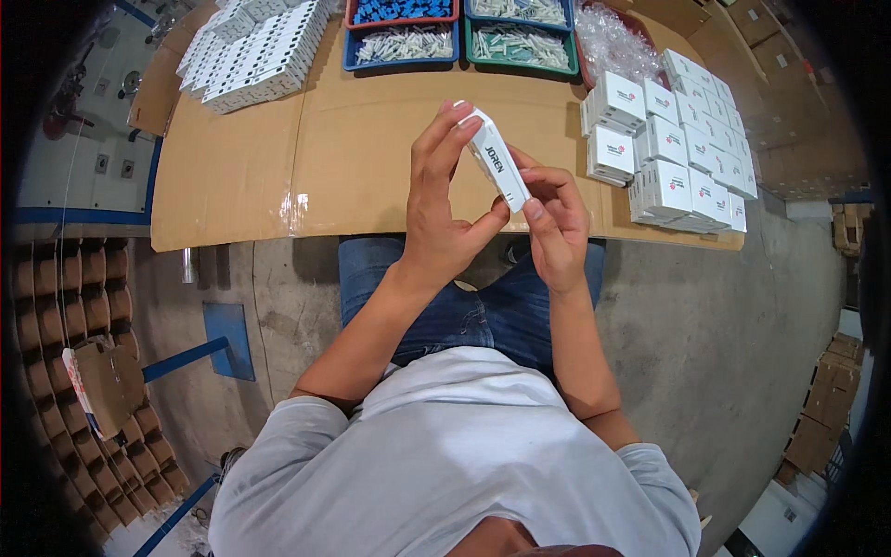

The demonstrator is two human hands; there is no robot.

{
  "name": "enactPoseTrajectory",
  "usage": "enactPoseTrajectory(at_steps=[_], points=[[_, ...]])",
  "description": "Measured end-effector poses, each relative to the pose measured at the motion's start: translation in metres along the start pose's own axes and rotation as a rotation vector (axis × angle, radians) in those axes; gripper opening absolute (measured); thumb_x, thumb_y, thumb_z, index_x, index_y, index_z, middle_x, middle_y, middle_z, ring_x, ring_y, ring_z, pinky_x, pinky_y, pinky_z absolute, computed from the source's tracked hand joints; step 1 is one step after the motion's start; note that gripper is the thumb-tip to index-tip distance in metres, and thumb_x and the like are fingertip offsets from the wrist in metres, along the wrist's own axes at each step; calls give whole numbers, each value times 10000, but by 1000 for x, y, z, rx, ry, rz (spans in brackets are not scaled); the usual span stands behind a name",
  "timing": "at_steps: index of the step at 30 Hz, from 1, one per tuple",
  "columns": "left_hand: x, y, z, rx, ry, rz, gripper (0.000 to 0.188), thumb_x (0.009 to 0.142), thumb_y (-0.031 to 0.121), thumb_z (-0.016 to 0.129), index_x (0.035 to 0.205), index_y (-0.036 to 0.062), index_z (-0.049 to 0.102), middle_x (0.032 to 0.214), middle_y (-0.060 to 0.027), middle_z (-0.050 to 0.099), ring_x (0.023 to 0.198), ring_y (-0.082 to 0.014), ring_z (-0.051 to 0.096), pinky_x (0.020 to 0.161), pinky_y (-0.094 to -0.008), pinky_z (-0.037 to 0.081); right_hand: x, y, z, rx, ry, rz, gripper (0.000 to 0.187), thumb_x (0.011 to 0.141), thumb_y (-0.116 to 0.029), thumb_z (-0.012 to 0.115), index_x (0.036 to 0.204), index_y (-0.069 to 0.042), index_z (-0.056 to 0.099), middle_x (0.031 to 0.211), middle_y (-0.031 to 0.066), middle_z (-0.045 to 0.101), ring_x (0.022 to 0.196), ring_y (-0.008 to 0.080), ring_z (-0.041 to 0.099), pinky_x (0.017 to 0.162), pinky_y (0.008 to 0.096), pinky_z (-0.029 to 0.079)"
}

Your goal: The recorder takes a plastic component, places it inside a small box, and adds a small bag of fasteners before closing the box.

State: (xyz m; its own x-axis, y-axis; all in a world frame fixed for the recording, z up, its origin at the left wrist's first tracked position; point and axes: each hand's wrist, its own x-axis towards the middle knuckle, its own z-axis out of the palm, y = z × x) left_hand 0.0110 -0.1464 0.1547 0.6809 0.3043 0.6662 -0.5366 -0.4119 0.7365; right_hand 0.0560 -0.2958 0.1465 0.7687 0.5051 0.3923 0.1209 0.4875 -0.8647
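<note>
Between my two hands, above the near edge of the cardboard-covered table (pixel 371 167), is a small white box (pixel 497 162) with dark print on its narrow side. It is held tilted, its upper end leaning left. My left hand (pixel 436 200) grips it with the fingertips at the upper end and the thumb near the lower end. My right hand (pixel 560 227) pinches the lower right end between thumb and fingers. The box's far side is hidden, so I cannot tell whether its flap is closed.
Stacked white boxes (pixel 664 139) stand on the right, and rows of white boxes (pixel 260 56) at the far left. At the back are a blue tray (pixel 401 65) and a green tray (pixel 522 67) of small pale parts, a red tray of blue parts (pixel 399 9), and clear plastic bags (pixel 613 42).
</note>
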Motion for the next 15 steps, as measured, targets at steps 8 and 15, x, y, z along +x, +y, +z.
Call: enactPoseTrajectory(at_steps=[8,15], points=[[-2,13,1,68,-31,141,816,671,-86,790,1402,166,530,1546,-157,377,1498,-453,281,1184,-540,361,-7,-10,4,91,24,42,291,958,-70,513,1239,5,510,1487,303,480,1403,327,478,1172,437,349],[-7,26,8,149,-30,241,754,697,-107,757,1346,233,575,1573,-195,296,1509,-512,204,1193,-598,331,-10,-24,7,105,5,-36,321,906,-85,479,1213,7,487,1457,292,509,1348,307,519,1153,421,367]])
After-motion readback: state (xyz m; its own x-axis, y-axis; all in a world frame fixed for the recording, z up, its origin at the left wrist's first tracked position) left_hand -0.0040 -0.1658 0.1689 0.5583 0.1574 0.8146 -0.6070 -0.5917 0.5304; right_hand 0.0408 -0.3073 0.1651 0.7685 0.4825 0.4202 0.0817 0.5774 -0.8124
